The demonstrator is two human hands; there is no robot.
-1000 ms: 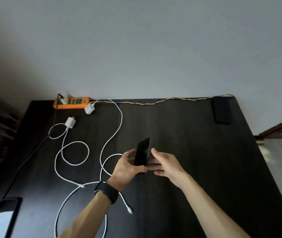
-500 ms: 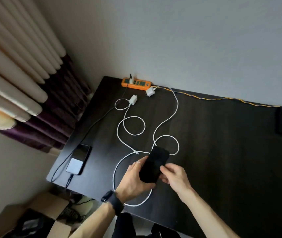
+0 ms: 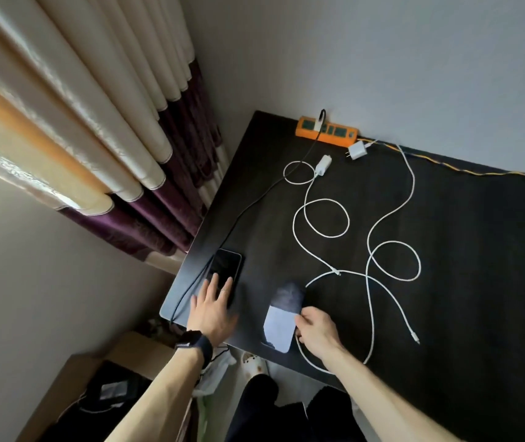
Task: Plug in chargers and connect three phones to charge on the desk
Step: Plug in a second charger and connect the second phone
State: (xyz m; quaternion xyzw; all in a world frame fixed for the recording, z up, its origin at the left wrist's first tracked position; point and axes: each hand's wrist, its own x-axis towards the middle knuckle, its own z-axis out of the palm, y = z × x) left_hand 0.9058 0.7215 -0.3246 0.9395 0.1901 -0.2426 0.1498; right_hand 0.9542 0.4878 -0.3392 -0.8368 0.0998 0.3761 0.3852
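A black phone point(image 3: 226, 266) lies by the left edge of the dark desk point(image 3: 465, 282), with a black cable running to it from the orange power strip point(image 3: 334, 133) at the back. My left hand point(image 3: 213, 309) rests flat on that phone's near end, fingers spread. A second phone point(image 3: 280, 320), its screen reflecting light, lies near the front edge. My right hand point(image 3: 317, 333) grips its right side. Two white chargers point(image 3: 322, 164) point(image 3: 357, 150) lie unplugged below the strip. Their white cables point(image 3: 325, 218) loop across the desk, one loose connector point(image 3: 416, 339) to my right.
Cream and purple curtains point(image 3: 101, 138) hang left of the desk. A cardboard box point(image 3: 95, 378) sits on the floor below the left corner. My legs and a slipper show under the front edge. A yellow braided cord point(image 3: 465, 170) runs along the back wall.
The view has swung left. The phone held upright in both hands now lies on the desk under my right hand. My left hand let go and moved onto the left phone.
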